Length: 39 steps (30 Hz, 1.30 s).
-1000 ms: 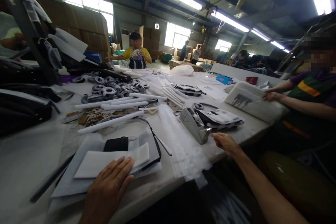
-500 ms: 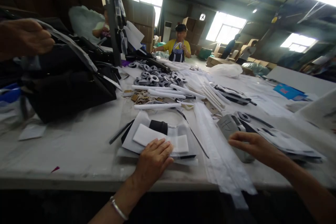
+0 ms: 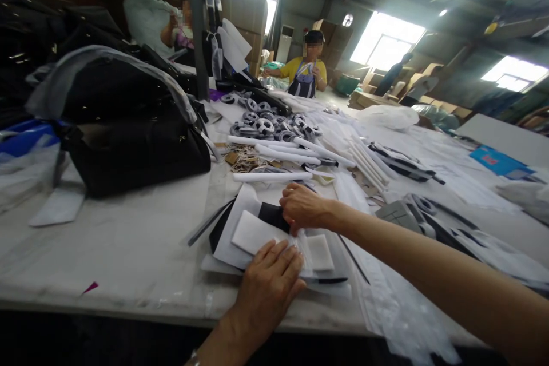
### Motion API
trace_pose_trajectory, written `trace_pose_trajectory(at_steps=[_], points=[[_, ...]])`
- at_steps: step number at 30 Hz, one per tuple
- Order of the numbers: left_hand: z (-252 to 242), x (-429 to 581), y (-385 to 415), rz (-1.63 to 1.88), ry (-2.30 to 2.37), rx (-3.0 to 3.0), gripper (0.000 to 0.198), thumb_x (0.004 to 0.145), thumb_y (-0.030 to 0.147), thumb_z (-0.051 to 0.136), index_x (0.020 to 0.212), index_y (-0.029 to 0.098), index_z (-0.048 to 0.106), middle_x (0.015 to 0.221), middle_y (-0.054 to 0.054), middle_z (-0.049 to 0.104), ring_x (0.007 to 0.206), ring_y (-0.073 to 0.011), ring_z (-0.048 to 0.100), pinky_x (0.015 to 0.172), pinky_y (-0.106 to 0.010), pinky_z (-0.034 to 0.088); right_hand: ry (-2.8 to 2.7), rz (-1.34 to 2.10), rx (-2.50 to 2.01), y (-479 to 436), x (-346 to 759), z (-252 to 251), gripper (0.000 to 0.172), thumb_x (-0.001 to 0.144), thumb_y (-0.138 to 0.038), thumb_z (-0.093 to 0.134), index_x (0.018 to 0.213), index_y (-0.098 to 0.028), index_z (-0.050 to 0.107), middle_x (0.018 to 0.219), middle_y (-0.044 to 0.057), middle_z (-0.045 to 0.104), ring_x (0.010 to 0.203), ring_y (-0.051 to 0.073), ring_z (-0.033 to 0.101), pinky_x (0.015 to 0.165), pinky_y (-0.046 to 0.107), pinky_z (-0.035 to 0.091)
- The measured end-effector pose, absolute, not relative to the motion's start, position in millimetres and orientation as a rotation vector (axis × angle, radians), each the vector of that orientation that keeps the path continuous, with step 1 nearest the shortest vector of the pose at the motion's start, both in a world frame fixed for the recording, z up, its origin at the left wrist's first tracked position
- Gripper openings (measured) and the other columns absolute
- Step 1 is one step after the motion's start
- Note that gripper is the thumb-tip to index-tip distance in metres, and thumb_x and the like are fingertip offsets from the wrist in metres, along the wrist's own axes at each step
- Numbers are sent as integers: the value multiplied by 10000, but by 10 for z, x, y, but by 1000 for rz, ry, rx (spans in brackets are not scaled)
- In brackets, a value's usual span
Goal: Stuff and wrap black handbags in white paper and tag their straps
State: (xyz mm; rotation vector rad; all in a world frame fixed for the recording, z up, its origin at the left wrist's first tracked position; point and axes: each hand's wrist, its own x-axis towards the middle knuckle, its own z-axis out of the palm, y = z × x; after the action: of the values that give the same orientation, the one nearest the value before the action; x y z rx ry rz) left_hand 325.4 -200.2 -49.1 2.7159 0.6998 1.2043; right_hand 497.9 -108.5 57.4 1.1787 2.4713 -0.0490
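Note:
My left hand (image 3: pixel 268 285) lies flat, fingers stretched, on a stack of white foam sheets (image 3: pixel 253 233) at the near edge of the white table (image 3: pixel 128 240). My right hand (image 3: pixel 301 206) reaches across from the right and rests with curled fingers on the same stack, touching a black rolled piece (image 3: pixel 273 215) that lies among the sheets. Whether it grips the piece I cannot make out. A small white pad (image 3: pixel 319 252) sits just right of my left fingers.
A black bag (image 3: pixel 132 137) stands at the left. White rolled tubes (image 3: pixel 274 176), paper tags (image 3: pixel 244 158) and black-and-white rings (image 3: pixel 263 124) lie beyond the stack. A grey tape dispenser (image 3: pixel 401 216) and clear plastic bags (image 3: pixel 386 309) are at the right. A person in yellow (image 3: pixel 306 71) stands at the far end.
My right hand has come left from beside the tape dispenser onto the stack by the black piece. My left hand has stayed flat on the sheets. The other person's hand at the left is gone.

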Motion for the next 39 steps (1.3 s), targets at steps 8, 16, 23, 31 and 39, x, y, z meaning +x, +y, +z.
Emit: trace_pose_trajectory(at_steps=[8,16,23,31,39], points=[[-541,3248,-2033,1198,722,2687,313,983,350,512,1246,221,624,1226,-39,693,1204,-221,602,1075,-411,445,2370,179,1773,-824,5623,724,429,656,-310,893,1020,-178,708,1075,106,689,1035,289,591,962,398,364],[-572,3273,-2012,1281,718,2655,309,980,378,514,1219,229,640,1184,-35,708,1174,-214,612,1075,-397,435,2167,-830,2096,-1136,5611,393,205,646,-353,832,744,-215,717,660,-46,668,632,135,592,566,225,382],[-596,3274,-2006,1252,704,2663,312,967,399,535,1218,241,633,1197,-33,702,1183,-224,609,1059,-417,456,2390,-472,2446,-1556,5325,610,99,860,-254,651,853,-214,741,837,18,729,801,176,656,758,284,472],[-426,3189,-2020,1217,599,2553,333,974,319,500,1220,122,609,1141,-132,706,1094,-234,652,1061,-437,478,2983,-524,2704,-2513,4386,8,216,973,-302,534,904,-222,723,933,59,724,905,208,666,854,339,528],[12,2423,-1518,799,539,2967,368,857,226,708,1217,222,630,1356,-74,614,1355,-310,469,1174,-565,293,2955,-18,2573,-2441,4448,-209,158,952,-292,562,1010,-233,696,1245,80,677,1231,277,579,1095,518,412]])
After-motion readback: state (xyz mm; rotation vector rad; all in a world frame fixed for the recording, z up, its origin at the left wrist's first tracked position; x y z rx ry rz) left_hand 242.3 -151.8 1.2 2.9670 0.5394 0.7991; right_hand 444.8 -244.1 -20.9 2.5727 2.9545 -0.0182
